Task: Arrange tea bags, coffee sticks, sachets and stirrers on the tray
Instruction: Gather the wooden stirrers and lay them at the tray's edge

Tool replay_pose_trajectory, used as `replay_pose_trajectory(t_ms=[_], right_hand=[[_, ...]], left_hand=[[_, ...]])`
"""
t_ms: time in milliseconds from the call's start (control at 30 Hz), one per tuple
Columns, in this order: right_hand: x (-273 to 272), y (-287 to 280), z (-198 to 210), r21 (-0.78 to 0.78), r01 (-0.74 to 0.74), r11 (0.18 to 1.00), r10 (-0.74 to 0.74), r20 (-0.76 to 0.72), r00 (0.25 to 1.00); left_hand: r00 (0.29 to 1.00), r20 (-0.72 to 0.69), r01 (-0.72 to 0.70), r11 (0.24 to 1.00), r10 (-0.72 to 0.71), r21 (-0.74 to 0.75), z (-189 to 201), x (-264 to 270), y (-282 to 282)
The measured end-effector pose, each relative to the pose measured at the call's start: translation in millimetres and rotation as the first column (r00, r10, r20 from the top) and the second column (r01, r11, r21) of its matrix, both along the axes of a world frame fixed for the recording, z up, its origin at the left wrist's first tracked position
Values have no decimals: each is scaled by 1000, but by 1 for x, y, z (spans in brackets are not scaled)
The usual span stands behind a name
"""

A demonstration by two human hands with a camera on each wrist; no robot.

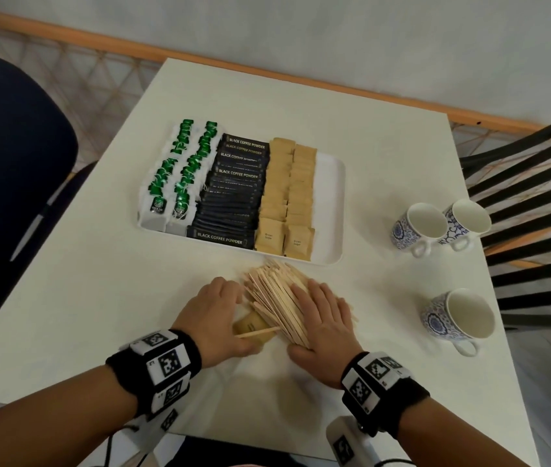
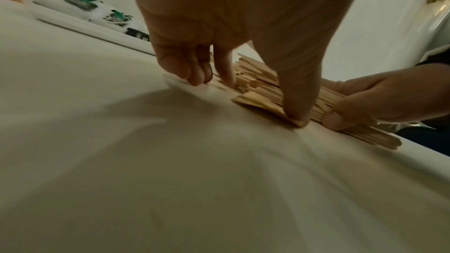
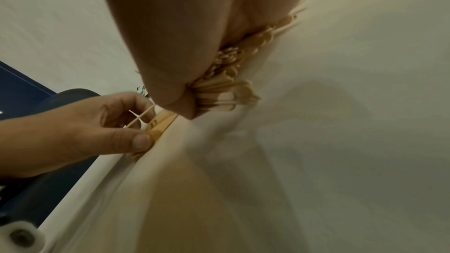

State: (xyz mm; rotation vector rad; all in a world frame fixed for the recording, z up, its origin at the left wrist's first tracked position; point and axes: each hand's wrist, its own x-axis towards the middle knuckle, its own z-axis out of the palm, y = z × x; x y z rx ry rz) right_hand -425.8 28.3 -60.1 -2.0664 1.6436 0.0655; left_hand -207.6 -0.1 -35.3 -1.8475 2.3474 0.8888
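Both hands are corralling the stirrers [image 1: 279,298] on the surface just in front of the tray [image 1: 329,197]. The right hand [image 1: 323,326] has its fingers wrapped round the bundle, presumably to square it up. The left hand [image 1: 215,318] braces the other side, thumb pressing a stray sachet [image 1: 250,326] lying half under the pile. Tea bags [image 1: 176,173], coffee sticks [image 1: 233,193] and sugar sachets [image 1: 287,197] already sit in rows, leaving a bare strip at the tray's right for the stirrers.
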Motion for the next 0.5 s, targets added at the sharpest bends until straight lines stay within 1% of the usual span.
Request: replay_pose_trajectory(t_ms=[67, 133, 333, 500], right_hand=[[0, 0, -1, -7, 7, 1000, -7, 6, 1000], [0, 1, -2, -11, 7, 1000, -7, -2, 1000], [1, 0, -1, -9, 6, 1000, -6, -12, 1000], [2, 0, 1, -4, 11, 1000, -11, -16, 1000]], left_hand=[[997, 71, 27, 999, -29, 35, 2, -4, -3], [994, 91, 48, 997, -53, 53, 4, -8, -5], [999, 35, 19, 990, -24, 143, 18, -14, -14], [998, 59, -17, 993, 10, 115, 14, -11, -9]])
